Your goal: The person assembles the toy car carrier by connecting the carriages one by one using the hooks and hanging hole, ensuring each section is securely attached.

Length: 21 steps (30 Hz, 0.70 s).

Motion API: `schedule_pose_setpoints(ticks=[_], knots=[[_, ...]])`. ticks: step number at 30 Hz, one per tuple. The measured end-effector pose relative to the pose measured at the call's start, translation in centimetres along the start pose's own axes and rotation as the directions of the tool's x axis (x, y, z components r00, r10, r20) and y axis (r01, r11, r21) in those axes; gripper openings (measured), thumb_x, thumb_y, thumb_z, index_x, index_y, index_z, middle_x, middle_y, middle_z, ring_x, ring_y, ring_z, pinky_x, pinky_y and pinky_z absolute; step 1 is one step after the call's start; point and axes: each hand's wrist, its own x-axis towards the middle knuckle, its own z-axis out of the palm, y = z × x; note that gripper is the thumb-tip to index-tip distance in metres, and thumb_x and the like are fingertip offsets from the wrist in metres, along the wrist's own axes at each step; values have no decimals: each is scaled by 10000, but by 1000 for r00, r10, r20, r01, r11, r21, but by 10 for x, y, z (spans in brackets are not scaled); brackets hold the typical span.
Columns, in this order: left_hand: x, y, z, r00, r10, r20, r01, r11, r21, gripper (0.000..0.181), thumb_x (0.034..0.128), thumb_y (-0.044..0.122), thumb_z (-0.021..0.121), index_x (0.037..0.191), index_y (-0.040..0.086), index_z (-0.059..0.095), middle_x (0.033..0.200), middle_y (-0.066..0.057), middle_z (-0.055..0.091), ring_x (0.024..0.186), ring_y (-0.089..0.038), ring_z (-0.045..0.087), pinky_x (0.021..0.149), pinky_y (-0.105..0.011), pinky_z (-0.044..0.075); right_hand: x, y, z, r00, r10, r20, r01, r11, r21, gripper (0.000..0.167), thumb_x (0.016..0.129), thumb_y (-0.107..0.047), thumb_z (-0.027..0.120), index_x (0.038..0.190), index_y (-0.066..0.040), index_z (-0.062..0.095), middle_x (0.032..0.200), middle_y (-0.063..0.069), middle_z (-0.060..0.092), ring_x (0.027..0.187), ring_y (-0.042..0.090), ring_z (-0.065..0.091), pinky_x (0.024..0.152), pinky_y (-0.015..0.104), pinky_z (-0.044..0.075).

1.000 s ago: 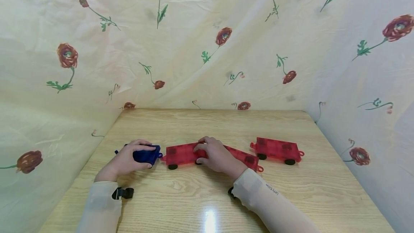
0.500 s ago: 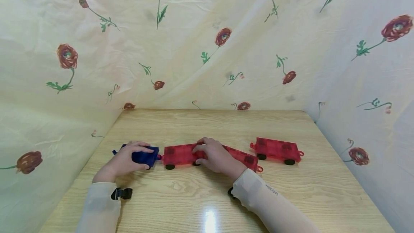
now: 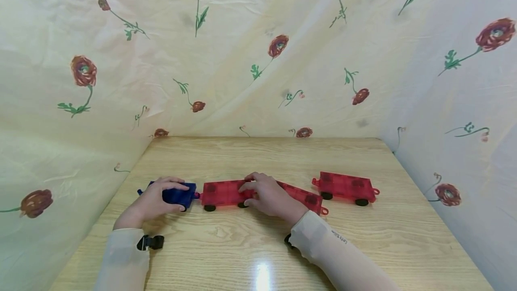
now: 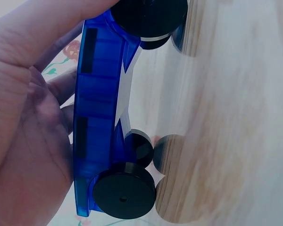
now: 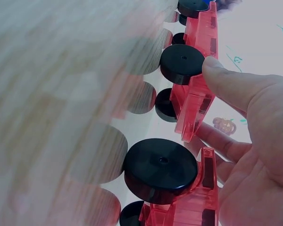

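Observation:
In the head view my left hand grips a blue toy train car with black wheels, thumb on the near side and fingers on the far side. The blue car's right end meets the hook of a see-through red train car, and the two couplings overlap. My right hand pinches that red car's right end, its thumb at the side edge beside a wheel in the right wrist view. A second red car slants away under my right hand, which hides its left end; whether those two are coupled I cannot tell.
A third red car stands apart at the right, hook toward the left and ring toward the right. All the cars stand on a light wooden table. Flower-printed cloth rises behind the table and at both sides.
My left hand has shifted slightly left with the blue car. The first red car has followed it left, and their couplings now overlap more. My right hand has barely moved.

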Motion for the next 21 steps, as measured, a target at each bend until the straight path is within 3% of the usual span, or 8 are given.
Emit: schedule_pose_setpoints(ticks=[21], knots=[[1, -2, 0, 1000, -24, 2, 24, 1000, -7, 548, 781, 324, 953, 1286, 253, 752, 1469, -94, 561, 1360, -465, 451, 1025, -689, 438, -1, 3, 0, 1000, 3, 25, -4, 1000, 15, 358, 943, -266, 818, 1292, -258, 741, 1489, 80, 528, 1298, 272, 536, 1129, 524, 408]])
